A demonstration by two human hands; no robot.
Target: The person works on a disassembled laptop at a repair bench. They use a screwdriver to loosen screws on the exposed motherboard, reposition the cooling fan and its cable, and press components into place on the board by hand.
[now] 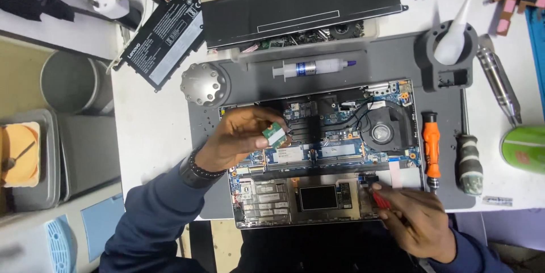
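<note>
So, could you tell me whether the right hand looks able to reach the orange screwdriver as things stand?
Probably yes. The right hand holds a red tool at the laptop's lower right corner, and the orange screwdriver lies uncovered on the grey mat just beyond that edge. It would likely have to put the red tool down first.

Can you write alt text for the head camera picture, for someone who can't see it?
An opened laptop lies on a grey mat; the left hand holds a small green circuit card over it. The right hand holds a red-handled tool at its lower edge.
</note>
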